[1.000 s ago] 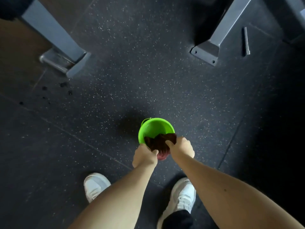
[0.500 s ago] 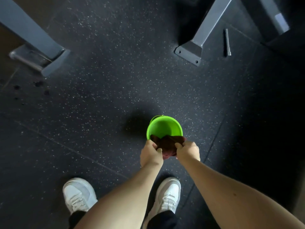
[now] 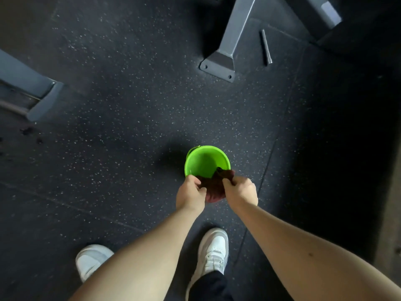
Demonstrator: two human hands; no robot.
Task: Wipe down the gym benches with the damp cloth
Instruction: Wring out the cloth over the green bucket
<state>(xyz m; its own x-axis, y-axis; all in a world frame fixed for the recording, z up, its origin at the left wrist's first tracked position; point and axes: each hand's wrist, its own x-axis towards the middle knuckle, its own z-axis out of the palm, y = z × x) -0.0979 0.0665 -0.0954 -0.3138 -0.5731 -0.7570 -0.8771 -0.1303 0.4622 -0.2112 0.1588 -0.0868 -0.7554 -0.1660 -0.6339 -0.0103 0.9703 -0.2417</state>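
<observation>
A dark reddish-brown cloth (image 3: 215,187) is bunched between my two hands, just over the near rim of a bright green bucket (image 3: 204,159) that stands on the speckled black rubber floor. My left hand (image 3: 191,195) grips the cloth's left end. My right hand (image 3: 240,191) grips its right end. The cloth's lower part hangs between my wrists. No bench pad shows in the head view.
A grey steel equipment foot with a bolted plate (image 3: 219,66) stands at the far right, a loose metal pin (image 3: 266,47) beside it. Another grey frame foot (image 3: 41,98) sits at the left. My white shoes (image 3: 213,250) are below the bucket.
The view has shifted, so the bucket and my hands sit further right and lower in frame. My feet have stepped. Both hands keep their grip on the cloth over the bucket.
</observation>
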